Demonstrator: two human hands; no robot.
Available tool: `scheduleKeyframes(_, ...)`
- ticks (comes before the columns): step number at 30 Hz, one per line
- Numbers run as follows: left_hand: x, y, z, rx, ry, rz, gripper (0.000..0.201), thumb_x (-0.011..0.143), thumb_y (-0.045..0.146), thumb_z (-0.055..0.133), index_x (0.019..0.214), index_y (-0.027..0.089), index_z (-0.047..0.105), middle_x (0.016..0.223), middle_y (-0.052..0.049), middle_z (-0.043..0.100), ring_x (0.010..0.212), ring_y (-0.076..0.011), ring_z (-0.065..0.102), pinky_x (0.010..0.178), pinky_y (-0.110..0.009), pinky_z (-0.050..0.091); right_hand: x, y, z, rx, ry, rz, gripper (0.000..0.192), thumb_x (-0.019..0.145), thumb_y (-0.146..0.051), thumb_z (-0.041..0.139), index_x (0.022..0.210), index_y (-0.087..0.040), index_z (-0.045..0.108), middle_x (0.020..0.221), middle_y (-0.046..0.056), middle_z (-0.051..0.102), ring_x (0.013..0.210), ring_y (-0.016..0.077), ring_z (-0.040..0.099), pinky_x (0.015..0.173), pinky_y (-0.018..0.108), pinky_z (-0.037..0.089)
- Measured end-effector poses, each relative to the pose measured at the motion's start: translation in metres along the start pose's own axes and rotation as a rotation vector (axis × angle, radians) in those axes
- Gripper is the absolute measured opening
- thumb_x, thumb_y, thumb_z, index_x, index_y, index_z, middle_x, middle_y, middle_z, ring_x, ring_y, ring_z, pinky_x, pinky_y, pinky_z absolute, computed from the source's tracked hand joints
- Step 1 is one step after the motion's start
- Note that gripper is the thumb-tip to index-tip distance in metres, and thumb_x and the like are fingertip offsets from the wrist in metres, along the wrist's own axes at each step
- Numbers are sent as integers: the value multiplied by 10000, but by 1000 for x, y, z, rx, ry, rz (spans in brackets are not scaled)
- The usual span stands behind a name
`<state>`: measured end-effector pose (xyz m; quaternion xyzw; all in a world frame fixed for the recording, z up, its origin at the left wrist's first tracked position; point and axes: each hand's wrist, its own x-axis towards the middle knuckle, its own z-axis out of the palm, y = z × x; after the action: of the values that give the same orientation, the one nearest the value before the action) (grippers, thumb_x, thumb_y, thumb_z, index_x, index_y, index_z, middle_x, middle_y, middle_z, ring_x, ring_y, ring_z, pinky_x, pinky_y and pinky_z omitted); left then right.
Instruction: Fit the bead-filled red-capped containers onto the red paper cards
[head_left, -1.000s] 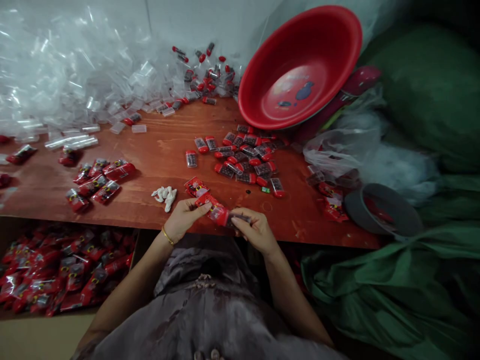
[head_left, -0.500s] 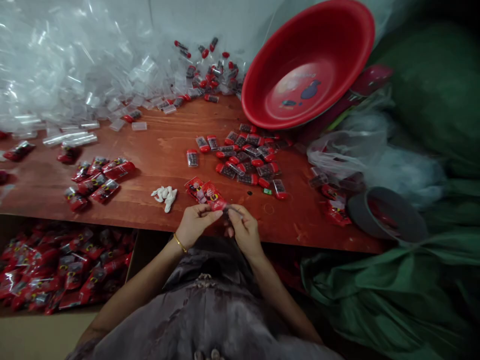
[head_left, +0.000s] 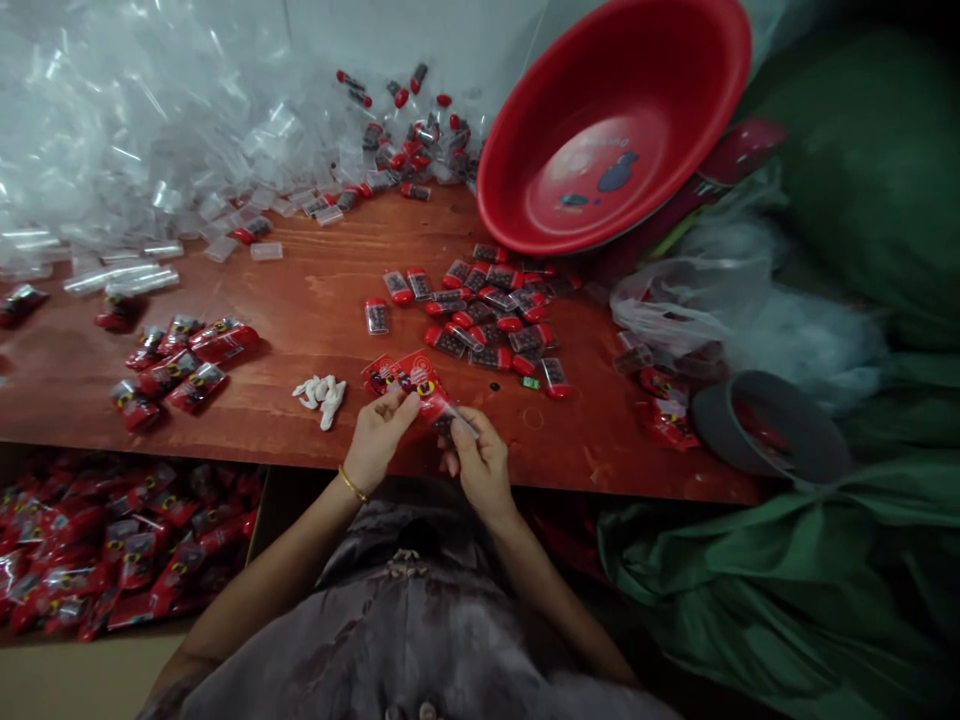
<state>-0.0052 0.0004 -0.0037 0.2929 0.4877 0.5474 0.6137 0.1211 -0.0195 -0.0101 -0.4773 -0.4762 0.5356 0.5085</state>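
At the near edge of the brown wooden table (head_left: pixel 300 310), the left hand (head_left: pixel 379 435) and right hand (head_left: pixel 480 465) have come closer together, their fingers pinching the small red printed plastic packet (head_left: pixel 431 395), now raised slightly toward the red sachets (head_left: pixel 390 375).

A reddish-brown wooden table (head_left: pixel 315 300) fills the middle of the view, its near edge scuffed. Behind it stands a pale wall (head_left: pixel 420 40). Green cloth (head_left: pixel 825 560) is heaped on the right, dark toward the far corner. Below the table's left end sits a cardboard box (head_left: pixel 67 670). The light is dim and soft.
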Motion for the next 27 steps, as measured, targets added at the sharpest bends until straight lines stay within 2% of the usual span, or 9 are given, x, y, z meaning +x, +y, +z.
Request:
scheduleKeyframes(2, 1, 1, 2, 13, -56, -23, 388, 581, 497, 760, 642, 124, 667, 565, 11, 588, 526, -83, 491, 563, -217, 428, -1, 3, 2, -10, 3, -4, 274, 865, -459, 489, 953, -202, 530, 609, -60, 541, 372, 48, 403, 389, 192, 367)
scheduleKeyframes(4, -3, -1, 8, 4, -89, -54, 370, 606, 495, 743, 653, 137, 666, 546, 18, 575, 482, -79, 474, 510, -220, 411, -1, 6, 4, -44, 60, -10, 266, 866, -456, 483, 950, -209, 534, 580, -62, 523, 389, 64, 417, 412, 207, 382)
scheduleKeyframes(8, -15, -6, 21, 20, -48, -44, 353, 647, 511, 703, 714, 167, 664, 494, 31, 542, 422, -91, 456, 434, -231, 376, 0, 8, 7, -151, 225, -46, 269, 843, -454, 511, 921, -206, 581, 700, -10, 589, 526, 96, 508, 486, 224, 419)
scheduleKeyframes(11, -18, -2, 21, 21, -56, -39, 379, 615, 526, 722, 721, 169, 650, 512, 28, 556, 425, -90, 457, 437, -233, 384, -1, 5, 7, -103, 150, -32, 266, 862, -450, 483, 923, -206, 570, 691, -18, 581, 482, 84, 490, 452, 217, 407)
scheduleKeyframes(14, -10, 4, 13, -81, -55, -37, 430, 616, 573, 699, 592, 160, 581, 492, 39, 504, 438, -67, 418, 448, -214, 370, -3, 4, 6, -23, 38, 1, 254, 880, -447, 462, 920, -207, 535, 615, -50, 548, 397, 64, 444, 398, 201, 378)
scheduleKeyframes(17, -1, 10, 7, -91, -46, -72, 444, 572, 541, 743, 522, 143, 551, 457, 54, 463, 433, -43, 379, 455, -195, 352, -5, 5, 5, 14, 3, 20, 270, 874, -459, 468, 936, -202, 524, 627, -50, 571, 370, 53, 438, 383, 194, 372)
scheduleKeyframes(22, -3, 8, 12, -70, 21, -91, 432, 488, 504, 793, 586, 129, 603, 470, 52, 512, 421, -46, 429, 453, -195, 383, -7, 5, 12, -19, 79, 27, 288, 858, -474, 493, 927, -198, 540, 594, -55, 560, 378, 59, 463, 386, 190, 378)
scheduleKeyframes(24, -8, 4, 17, -99, 57, -75, 432, 513, 512, 778, 619, 136, 595, 497, 50, 536, 397, -46, 434, 399, -187, 363, -7, 6, 16, -11, 124, 19, 276, 860, -468, 496, 892, -199, 549, 568, -58, 540, 390, 62, 466, 390, 186, 380)
scheduleKeyframes(27, -17, -2, 20, -109, 37, -66, 394, 606, 500, 733, 732, 151, 600, 517, 58, 539, 349, -56, 447, 324, -182, 325, -7, 7, 22, 142, 149, 50, 272, 847, -477, 511, 861, -207, 547, 589, -58, 527, 389, 53, 433, 373, 178, 367)
